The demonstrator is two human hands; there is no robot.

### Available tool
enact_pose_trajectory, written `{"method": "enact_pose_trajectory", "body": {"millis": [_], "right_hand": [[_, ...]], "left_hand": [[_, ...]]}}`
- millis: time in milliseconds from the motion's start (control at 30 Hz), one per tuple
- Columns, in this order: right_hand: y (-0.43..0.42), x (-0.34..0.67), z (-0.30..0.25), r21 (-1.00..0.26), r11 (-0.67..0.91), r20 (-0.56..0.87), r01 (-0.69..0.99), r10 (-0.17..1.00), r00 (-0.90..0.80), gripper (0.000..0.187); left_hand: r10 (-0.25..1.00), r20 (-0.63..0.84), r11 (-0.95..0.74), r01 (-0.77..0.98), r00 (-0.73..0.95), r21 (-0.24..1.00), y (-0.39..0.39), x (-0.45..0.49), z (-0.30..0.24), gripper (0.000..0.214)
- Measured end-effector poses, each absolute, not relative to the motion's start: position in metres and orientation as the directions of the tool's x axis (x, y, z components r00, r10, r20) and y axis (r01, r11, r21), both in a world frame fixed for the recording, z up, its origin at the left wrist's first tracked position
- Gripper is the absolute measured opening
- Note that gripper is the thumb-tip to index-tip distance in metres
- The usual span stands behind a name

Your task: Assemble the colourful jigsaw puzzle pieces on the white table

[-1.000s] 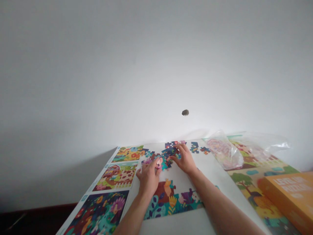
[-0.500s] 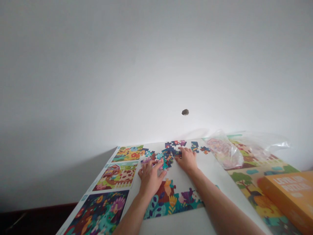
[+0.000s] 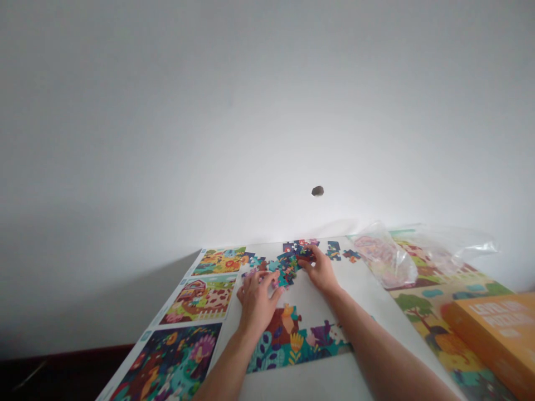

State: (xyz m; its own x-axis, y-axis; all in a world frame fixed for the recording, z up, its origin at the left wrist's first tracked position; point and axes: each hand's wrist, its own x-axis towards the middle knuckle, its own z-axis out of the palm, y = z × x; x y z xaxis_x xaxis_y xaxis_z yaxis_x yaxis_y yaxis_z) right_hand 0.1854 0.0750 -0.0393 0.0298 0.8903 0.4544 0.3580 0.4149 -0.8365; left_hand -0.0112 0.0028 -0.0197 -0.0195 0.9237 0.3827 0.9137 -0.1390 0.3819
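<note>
On white tabletop (image 3: pixel 359 284): loose jigsaw pieces (image 3: pixel 286 270), heaped beyond part-joined jigsaw (image 3: pixel 284 348), presumably for reach. Our left hand (image 3: pixel 257 295): fingers apart, at pieces' edge. Our right hand (image 3: pixel 321 271): at pieces; whether pinching, we cannot tell.

Your white work surface (image 3: pixel 309 384), laid with puzzle parts
Nearest you lies a joined puzzle section (image 3: pixel 278 346); beyond it, loose pieces (image 3: pixel 288 271) cluster. Printed pictures (image 3: pixel 203 299) line your left; a clear plastic bag (image 3: pixel 395 264) and illustrated sheet (image 3: pixel 418 309) lie right.
</note>
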Motion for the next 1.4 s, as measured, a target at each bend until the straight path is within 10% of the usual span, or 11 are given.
{"method": "enact_pose_trajectory", "body": {"millis": [200,367,500,733,1133,1400], "right_hand": [[0.065,0.167,-0.041,-0.896,0.442,0.426,0.029,0.877,-0.222,0.034],[0.064,0.172,-0.034,-0.821,0.444,0.449,0.360,0.891,-0.074,0.027],[0.065,0.181,-0.026,-0.644,0.096,0.392,0.759,0.893,0.220,0.034],[0.056,0.182,-0.024,-0.422,-0.264,0.301,0.867,0.862,0.409,0.035],[0.059,0.175,-0.029,-0.374,0.033,0.303,0.927,0.949,0.089,0.044],[0.066,0.180,-0.034,-0.581,0.239,0.442,0.778,0.895,0.054,0.049]], "left_hand": [[0.884,0.467,-0.296,0.805,0.027,0.515,0.009,-0.012,-0.024,0.041],[0.890,0.456,-0.321,0.732,0.017,0.600,0.013,-0.017,-0.031,0.038],[0.882,0.470,-0.322,0.716,-0.010,0.619,0.016,-0.021,-0.036,0.034],[0.864,0.500,-0.321,0.701,-0.059,0.637,0.019,-0.023,-0.041,0.027],[0.850,0.525,-0.289,0.789,-0.049,0.542,0.014,-0.016,-0.038,0.011],[0.879,0.469,-0.212,0.809,-0.087,0.548,0.016,-0.015,-0.041,0.012]]}}
